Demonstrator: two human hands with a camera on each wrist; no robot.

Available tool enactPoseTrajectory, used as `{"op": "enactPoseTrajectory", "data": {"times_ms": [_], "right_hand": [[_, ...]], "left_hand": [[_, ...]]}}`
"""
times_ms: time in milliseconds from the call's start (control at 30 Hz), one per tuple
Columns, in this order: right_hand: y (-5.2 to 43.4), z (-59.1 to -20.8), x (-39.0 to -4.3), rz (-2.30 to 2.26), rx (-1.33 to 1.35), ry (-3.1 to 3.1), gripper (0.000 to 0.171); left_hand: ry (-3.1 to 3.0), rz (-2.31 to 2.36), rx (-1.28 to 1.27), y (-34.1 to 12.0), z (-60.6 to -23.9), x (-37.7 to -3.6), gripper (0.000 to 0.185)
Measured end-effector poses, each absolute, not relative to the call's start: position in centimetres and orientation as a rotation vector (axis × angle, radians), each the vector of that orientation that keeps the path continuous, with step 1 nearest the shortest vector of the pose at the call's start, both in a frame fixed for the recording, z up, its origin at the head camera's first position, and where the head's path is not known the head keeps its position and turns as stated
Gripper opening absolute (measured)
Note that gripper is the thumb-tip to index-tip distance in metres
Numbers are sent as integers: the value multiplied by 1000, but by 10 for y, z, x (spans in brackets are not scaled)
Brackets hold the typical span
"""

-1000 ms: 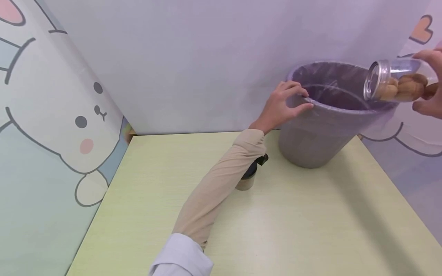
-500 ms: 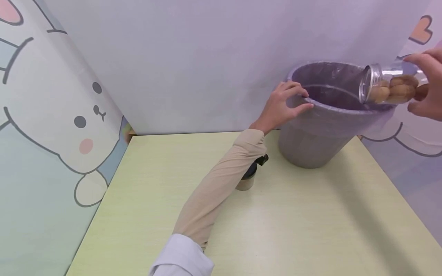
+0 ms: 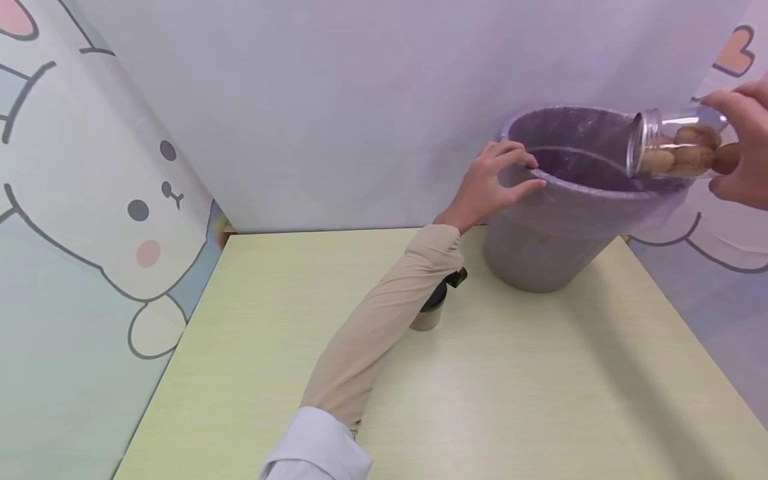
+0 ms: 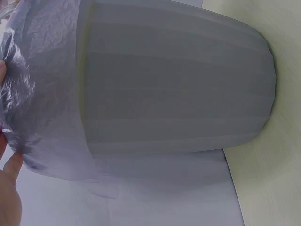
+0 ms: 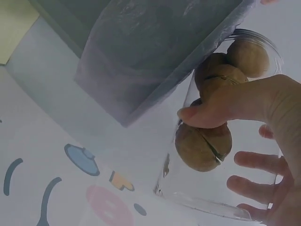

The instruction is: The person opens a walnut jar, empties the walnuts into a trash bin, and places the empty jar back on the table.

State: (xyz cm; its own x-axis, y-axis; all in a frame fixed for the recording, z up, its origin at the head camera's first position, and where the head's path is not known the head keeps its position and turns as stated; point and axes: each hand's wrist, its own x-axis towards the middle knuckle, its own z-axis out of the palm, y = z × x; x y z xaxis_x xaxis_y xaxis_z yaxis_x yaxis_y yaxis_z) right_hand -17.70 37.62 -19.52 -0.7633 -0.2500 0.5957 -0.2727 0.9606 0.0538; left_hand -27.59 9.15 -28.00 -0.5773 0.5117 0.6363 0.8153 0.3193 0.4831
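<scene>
A grey trash can (image 3: 540, 253) with a thin purple liner (image 3: 600, 213) folded over its rim stands at the back right of the table. My left hand (image 3: 486, 187) holds the near left part of the rim, thumb and fingertips at the edge. On the right, my right hand (image 3: 744, 147) grips a clear jar (image 3: 678, 123) lying on its side, its mouth over the can's right rim. Several round brown walnuts (image 5: 202, 146) lie inside the jar. The right wrist view shows the thumb and spread fingers around the jar wall.
A small container with a dark lid (image 3: 427, 313) stands on the pale table (image 3: 510, 400), partly hidden behind my left forearm. Walls with cartoon drawings (image 3: 90, 167) enclose the table on the left and right, and a plain wall (image 3: 300, 120) at the back.
The jar and my right hand have moved a little left, farther over the rim. Inside the jar the walnuts have shifted slightly. My left hand stays on the rim.
</scene>
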Motion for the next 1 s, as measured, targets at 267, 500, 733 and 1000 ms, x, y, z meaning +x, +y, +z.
{"op": "enactPoseTrajectory", "data": {"times_ms": [267,500,733,1000], "right_hand": [[381,-195,-179,53,414,-2433,90],[386,-195,-181,157,294,-2537,94],[389,-196,-182,155,316,-2512,94],[389,-194,-183,110,326,-2515,96]], "left_hand": [[-2226,-1137,-1183,92,-279,-276,28],[-2234,-1138,-1177,93,-280,-275,28],[-2233,-1131,-1176,94,-280,-275,28],[-2220,-1124,-1175,94,-280,-276,28]]}}
